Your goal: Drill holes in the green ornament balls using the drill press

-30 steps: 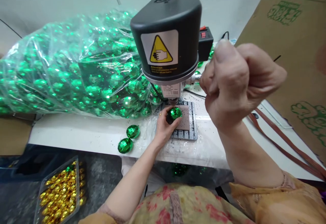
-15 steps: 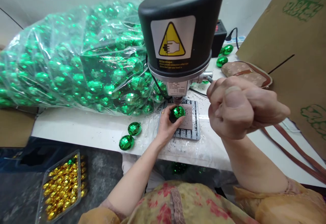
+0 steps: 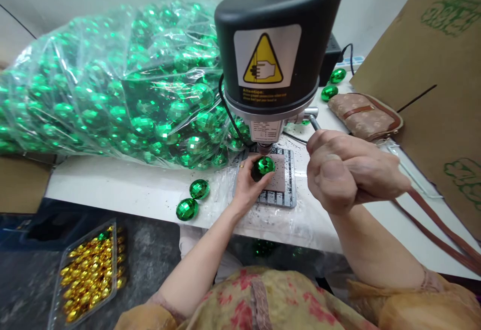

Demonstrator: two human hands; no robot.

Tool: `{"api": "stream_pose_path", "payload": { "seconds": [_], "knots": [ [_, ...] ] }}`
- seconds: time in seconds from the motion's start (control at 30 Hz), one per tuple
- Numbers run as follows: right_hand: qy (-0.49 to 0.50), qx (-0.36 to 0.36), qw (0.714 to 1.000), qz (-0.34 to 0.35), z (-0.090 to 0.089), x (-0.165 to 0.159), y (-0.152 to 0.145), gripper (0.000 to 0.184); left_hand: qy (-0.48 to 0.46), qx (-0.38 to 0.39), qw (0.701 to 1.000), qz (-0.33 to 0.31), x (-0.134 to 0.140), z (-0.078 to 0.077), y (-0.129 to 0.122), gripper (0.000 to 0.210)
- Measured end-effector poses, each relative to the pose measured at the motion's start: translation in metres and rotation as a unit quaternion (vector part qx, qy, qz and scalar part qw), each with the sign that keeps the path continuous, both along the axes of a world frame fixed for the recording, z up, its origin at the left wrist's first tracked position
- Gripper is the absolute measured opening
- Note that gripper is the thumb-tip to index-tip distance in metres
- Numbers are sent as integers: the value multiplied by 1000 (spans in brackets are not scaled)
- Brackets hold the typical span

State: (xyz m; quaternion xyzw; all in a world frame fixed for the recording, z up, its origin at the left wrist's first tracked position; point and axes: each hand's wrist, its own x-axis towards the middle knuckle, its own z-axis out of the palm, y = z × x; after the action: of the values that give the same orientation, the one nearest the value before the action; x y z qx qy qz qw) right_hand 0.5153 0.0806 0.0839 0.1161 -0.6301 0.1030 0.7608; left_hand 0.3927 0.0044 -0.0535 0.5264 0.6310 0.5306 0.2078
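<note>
My left hand (image 3: 248, 182) is closed around a shiny green faceted ball (image 3: 266, 165), thumb on its near side. The ball rests on a square pad (image 3: 277, 182) over the slotted metal base (image 3: 287, 195), right under the chuck of a black drill press (image 3: 274, 49). Dark crumbs lie scattered about the base. To the right, my right hand (image 3: 349, 170) is wrapped in a fist round the drill press's lever (image 3: 314, 122); only the lever's upper part shows.
A big clear bag of green balls (image 3: 124, 94) fills the table's left. Two loose green balls (image 3: 193, 200) lie near the front edge. A brown purse (image 3: 364, 114) and a cardboard box (image 3: 424, 69) stand right. A clear tray of gold balls (image 3: 114, 270) sits lower left.
My right hand has come down slightly with the lever, and more of the lever's rod shows. The left hand still holds the green ball under the chuck. The view has shifted a little.
</note>
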Motion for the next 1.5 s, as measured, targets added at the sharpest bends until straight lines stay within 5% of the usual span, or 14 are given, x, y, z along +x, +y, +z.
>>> {"api": "stream_pose_path", "payload": {
  "seconds": [0.4,0.57,0.7,0.77,0.9,1.0,1.07,1.13,1.2,1.27,1.37,1.5],
  "knots": [
    [-25,0,999,-20,-10,5,-4,41,10,9,1000,-6,0,-1,0,44],
    [44,-198,979,-21,23,-3,-3,49,-3,13,1000,18,4,2,2,42],
    [62,-236,969,34,52,-11,3,41,53,57,992,95,13,16,-30,40],
    [71,-230,969,52,57,-13,5,44,82,113,990,25,19,21,-60,44],
    [83,-229,969,39,56,-15,1,58,209,122,938,-247,26,13,-117,50],
    [83,-248,965,28,56,-16,-1,55,326,91,893,-297,22,2,-142,46],
    [93,-242,966,21,55,-16,1,53,354,142,894,-236,12,-1,-151,45],
    [102,-228,968,23,54,-16,6,53,376,173,908,-65,-5,2,-157,41],
    [106,-217,969,41,53,-15,11,53,404,107,897,140,-27,7,-161,39],
    [105,-216,969,58,52,-14,13,51,413,-13,871,265,-51,11,-165,43],
    [104,-231,965,60,52,-13,9,47,389,-142,869,272,-79,11,-171,49],
    [101,-238,965,38,53,-14,3,48,316,-78,917,231,-80,13,-171,48]
  ]
}}
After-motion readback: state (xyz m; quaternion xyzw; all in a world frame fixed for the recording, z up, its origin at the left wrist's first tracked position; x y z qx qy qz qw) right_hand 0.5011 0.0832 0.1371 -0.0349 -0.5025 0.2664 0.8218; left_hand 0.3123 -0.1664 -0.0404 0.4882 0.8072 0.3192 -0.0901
